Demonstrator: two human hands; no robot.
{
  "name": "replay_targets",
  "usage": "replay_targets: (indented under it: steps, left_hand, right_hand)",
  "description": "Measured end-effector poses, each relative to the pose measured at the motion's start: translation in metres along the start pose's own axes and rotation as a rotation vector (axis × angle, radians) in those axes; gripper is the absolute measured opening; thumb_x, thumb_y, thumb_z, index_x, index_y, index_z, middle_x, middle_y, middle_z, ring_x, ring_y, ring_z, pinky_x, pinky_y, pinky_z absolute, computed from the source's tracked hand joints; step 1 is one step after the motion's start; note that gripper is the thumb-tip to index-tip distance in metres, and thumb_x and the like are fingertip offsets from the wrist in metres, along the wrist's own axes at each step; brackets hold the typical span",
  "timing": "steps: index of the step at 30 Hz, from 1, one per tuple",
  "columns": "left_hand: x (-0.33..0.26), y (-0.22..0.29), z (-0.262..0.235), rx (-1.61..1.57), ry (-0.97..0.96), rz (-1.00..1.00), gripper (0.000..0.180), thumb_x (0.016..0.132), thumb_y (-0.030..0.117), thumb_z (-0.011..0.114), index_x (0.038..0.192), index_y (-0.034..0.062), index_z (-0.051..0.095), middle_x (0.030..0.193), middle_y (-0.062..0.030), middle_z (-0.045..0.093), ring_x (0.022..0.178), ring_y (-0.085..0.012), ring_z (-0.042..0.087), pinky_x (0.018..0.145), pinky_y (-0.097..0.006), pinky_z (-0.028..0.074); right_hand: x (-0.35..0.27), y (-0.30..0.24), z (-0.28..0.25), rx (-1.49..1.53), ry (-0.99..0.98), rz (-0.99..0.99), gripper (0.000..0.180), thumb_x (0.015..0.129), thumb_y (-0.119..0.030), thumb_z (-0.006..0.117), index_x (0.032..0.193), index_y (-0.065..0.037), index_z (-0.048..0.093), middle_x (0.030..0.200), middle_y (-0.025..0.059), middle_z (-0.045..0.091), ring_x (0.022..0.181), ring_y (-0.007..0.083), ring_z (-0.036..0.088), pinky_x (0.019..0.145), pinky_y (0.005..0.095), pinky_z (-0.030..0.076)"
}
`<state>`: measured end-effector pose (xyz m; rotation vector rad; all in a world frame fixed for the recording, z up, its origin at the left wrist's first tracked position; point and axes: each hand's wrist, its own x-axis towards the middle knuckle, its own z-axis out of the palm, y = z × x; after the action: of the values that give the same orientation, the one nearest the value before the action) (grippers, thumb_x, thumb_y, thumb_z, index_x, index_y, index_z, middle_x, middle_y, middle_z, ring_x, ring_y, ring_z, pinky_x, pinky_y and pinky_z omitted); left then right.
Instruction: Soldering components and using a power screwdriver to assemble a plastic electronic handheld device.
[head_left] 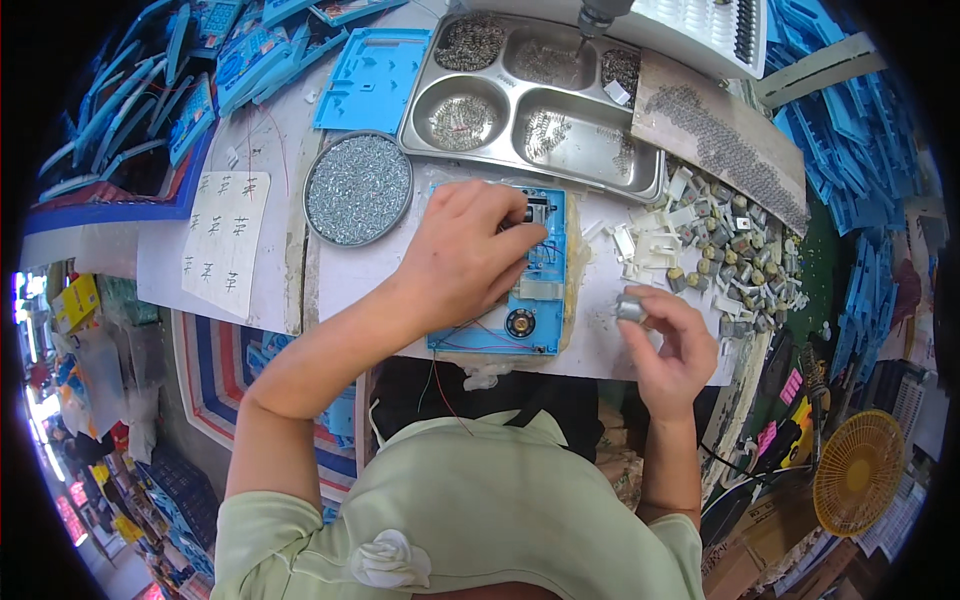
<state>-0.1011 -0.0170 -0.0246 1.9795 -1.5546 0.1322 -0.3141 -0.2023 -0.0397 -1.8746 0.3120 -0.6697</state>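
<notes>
Right hand (677,352) clamps a silver motor (629,308) in a fingertip pinch, just right of the blue case (549,315); the left hand (462,245) covers part of it, its hold unclear. Loose motors (738,268) heap farther right. Leftward lie a dish (345,243) of silver hardware (358,188) and a white sheet (222,245) with repeated dark characters (240,226); beyond, a steel tray (509,92) holds springs (460,120).

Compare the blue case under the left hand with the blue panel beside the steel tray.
Fittings: the blue case carries a round, dark, speaker-like part; the blue panel shows none like it.
Contact: the left hand is on the blue case; no hand touches the blue panel.
Place: the blue case lies on the near side of the steel tray, the blue panel on its left.
Shared: blue, roughly rectangular.
</notes>
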Motion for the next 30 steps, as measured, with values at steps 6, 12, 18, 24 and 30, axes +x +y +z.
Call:
replay_targets:
  steps: [6,12,18,24,30]
  left_hand:
    - [-0.018,-0.010,-0.003,-0.014,0.026,0.087,0.030,0.068,0.009,0.084,0.096,0.0131,0.074,0.091,-0.0016,0.060,0.084,-0.0247,0.059,0.078,-0.039,0.043]
    - [-0.046,-0.009,-0.005,-0.092,0.108,-0.029,0.032,0.067,0.005,0.085,0.097,0.0116,0.075,0.090,-0.0024,0.062,0.082,-0.0240,0.061,0.074,-0.038,0.043]
    - [-0.053,-0.011,-0.001,-0.137,0.146,-0.069,0.031,0.070,0.006,0.083,0.099,0.0107,0.074,0.090,-0.0029,0.063,0.083,-0.0251,0.062,0.075,-0.039,0.044]
    - [-0.056,-0.013,0.000,-0.153,0.141,-0.092,0.029,0.072,0.007,0.082,0.100,0.0105,0.074,0.093,-0.0037,0.067,0.086,-0.0254,0.065,0.077,-0.039,0.045]
    - [-0.056,-0.014,0.002,-0.372,0.239,-0.305,0.022,0.078,0.005,0.079,0.099,0.0091,0.076,0.092,-0.0042,0.068,0.083,-0.0236,0.066,0.075,-0.037,0.048]
  right_hand:
    - [0.024,0.008,0.013,-0.013,0.005,0.055,0.027,0.082,0.003,0.081,0.107,0.000,0.070,0.113,0.0149,0.075,0.092,0.0209,0.072,0.078,0.0320,0.058]
    - [0.065,0.014,0.051,-0.309,-0.196,-0.254,0.029,0.074,-0.007,0.085,0.100,-0.006,0.072,0.121,0.0105,0.072,0.115,0.0355,0.062,0.096,0.0434,0.051]
    - [0.073,0.014,0.053,-0.425,-0.315,-0.209,0.028,0.073,-0.016,0.086,0.097,-0.010,0.073,0.136,0.0078,0.065,0.128,0.0384,0.048,0.107,0.0485,0.042]
    - [0.079,0.001,0.053,-0.579,-0.392,-0.233,0.022,0.076,-0.019,0.084,0.094,-0.008,0.077,0.138,0.0104,0.062,0.128,0.0405,0.048,0.105,0.0499,0.043]
    - [0.092,-0.020,0.056,-0.827,-0.487,-0.408,0.019,0.076,-0.017,0.082,0.092,-0.007,0.078,0.136,0.0132,0.063,0.124,0.0425,0.051,0.099,0.0499,0.046]
